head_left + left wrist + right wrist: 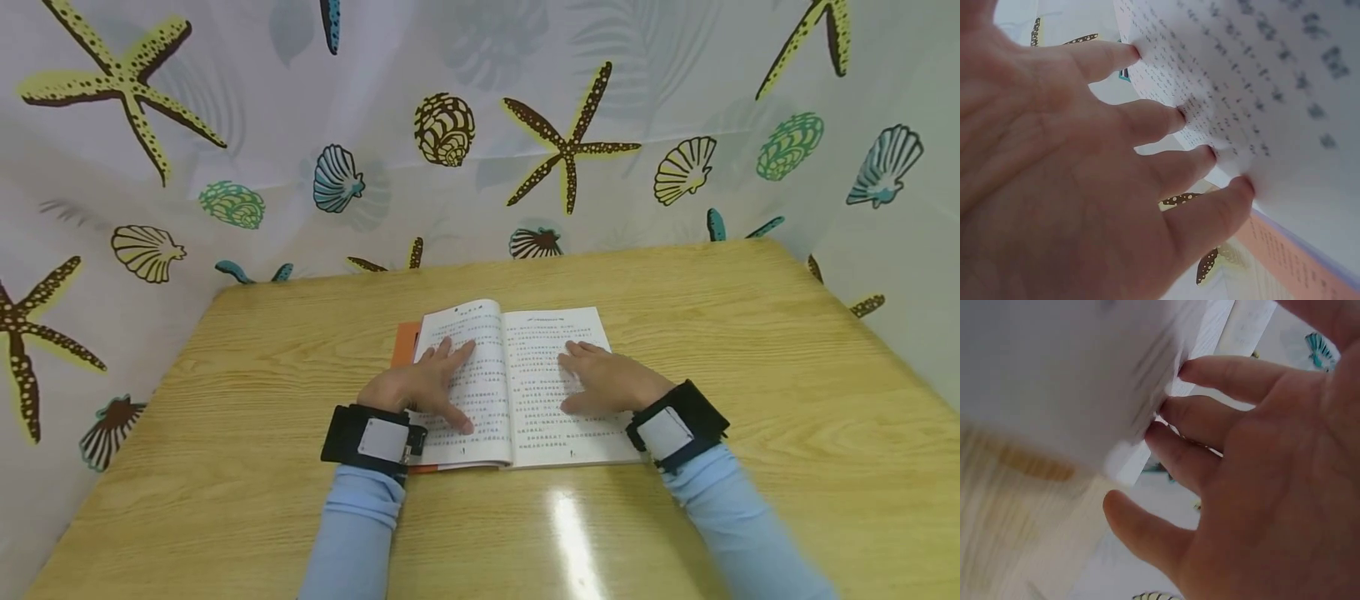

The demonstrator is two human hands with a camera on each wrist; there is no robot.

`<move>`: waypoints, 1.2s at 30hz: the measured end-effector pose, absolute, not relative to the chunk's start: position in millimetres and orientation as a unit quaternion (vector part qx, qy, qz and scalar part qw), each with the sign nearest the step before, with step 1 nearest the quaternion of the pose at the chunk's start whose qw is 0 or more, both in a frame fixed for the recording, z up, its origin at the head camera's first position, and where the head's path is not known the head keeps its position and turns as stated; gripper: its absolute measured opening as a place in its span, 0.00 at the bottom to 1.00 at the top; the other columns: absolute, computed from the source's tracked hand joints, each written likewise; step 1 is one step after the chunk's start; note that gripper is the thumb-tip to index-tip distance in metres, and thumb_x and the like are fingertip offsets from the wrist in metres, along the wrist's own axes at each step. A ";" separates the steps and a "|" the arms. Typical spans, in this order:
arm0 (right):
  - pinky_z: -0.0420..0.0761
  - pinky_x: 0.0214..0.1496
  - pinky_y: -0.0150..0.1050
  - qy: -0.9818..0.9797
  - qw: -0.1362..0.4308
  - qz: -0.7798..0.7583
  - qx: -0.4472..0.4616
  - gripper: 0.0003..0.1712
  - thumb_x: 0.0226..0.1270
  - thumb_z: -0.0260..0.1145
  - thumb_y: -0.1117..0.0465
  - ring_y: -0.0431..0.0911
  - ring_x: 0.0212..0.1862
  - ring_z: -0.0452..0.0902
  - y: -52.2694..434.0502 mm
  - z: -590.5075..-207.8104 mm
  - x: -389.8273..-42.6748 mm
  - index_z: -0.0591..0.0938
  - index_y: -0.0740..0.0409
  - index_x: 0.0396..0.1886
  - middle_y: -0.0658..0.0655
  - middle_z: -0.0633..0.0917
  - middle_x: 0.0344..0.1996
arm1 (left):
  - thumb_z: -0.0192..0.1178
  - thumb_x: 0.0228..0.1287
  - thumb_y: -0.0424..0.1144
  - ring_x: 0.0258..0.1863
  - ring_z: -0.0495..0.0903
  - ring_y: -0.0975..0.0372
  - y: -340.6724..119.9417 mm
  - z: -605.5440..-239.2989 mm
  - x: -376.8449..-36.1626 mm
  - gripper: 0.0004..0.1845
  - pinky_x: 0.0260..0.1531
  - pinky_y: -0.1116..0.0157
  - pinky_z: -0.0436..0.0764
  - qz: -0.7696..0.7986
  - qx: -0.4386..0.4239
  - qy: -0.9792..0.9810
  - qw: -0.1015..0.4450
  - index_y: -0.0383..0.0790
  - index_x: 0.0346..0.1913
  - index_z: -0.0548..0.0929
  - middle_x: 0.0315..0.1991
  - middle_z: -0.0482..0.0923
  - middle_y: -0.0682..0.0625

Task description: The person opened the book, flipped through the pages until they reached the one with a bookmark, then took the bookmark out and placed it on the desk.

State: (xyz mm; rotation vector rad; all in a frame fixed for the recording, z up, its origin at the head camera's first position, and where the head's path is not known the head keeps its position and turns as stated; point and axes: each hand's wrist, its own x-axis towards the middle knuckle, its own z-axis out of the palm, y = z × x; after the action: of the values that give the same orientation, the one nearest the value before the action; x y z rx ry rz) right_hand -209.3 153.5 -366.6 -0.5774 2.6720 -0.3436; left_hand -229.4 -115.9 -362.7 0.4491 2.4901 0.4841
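Observation:
An open book (536, 442) lies on the wooden table, its printed pages facing up. Over the left page, my left hand (423, 385) rests with fingers spread. In the left wrist view, the fingertips (1242, 186) touch the printed page (1297, 125). Across the book, my right hand (618, 383) lies on the right page with its fingers extended. The right wrist view shows several fingertips (1155, 430) against the page (1054, 375); another finger reaches past its edge. Part of an orange cover (405, 343) sticks out at the book's left side.
The wooden table (300, 350) extends around the book on all sides. Behind it hangs a pale cloth (480, 50) printed with starfish and shells. Black straps (682, 425) with white plates circle both wrists, above light blue sleeves (356, 525).

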 end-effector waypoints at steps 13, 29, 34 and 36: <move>0.53 0.69 0.73 0.964 0.170 -0.131 -0.159 0.45 0.68 0.70 0.53 0.80 0.72 0.49 194.7 -366.2 -220.8 0.63 0.77 0.73 0.75 0.59 0.74 | 0.79 0.51 0.49 0.79 0.38 0.38 -115.6 -361.3 -230.1 0.65 0.72 0.37 0.49 0.166 0.171 0.931 0.277 0.46 0.83 0.43 0.82 0.33 0.37; 0.55 0.71 0.69 0.964 0.182 -0.134 -0.138 0.48 0.69 0.69 0.51 0.80 0.72 0.47 194.5 -366.2 -221.8 0.61 0.85 0.69 0.83 0.55 0.72 | 0.80 0.51 0.48 0.79 0.37 0.39 -117.1 -362.9 -230.2 0.66 0.73 0.38 0.48 0.177 0.172 0.928 0.278 0.45 0.83 0.43 0.81 0.32 0.36; 0.52 0.70 0.72 0.970 0.170 -0.110 -0.133 0.45 0.68 0.69 0.53 0.78 0.73 0.48 188.6 -363.2 -219.7 0.63 0.84 0.68 0.82 0.56 0.72 | 0.80 0.51 0.49 0.79 0.37 0.39 -116.8 -362.6 -230.4 0.66 0.73 0.38 0.48 0.176 0.170 0.929 0.279 0.47 0.83 0.43 0.82 0.32 0.37; 0.51 0.71 0.73 0.974 0.161 -0.103 -0.125 0.47 0.67 0.70 0.53 0.76 0.74 0.48 185.5 -362.5 -218.8 0.62 0.84 0.69 0.81 0.57 0.73 | 0.80 0.51 0.49 0.79 0.37 0.39 -116.5 -362.6 -230.1 0.66 0.73 0.38 0.48 0.175 0.168 0.929 0.279 0.47 0.83 0.43 0.82 0.32 0.38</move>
State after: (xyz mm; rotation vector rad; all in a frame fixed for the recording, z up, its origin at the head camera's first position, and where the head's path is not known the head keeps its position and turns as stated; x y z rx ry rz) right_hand -218.8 185.5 -362.5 -0.3575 2.7801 -0.2940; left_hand -230.1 -116.5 -362.6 0.4498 2.4936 0.4693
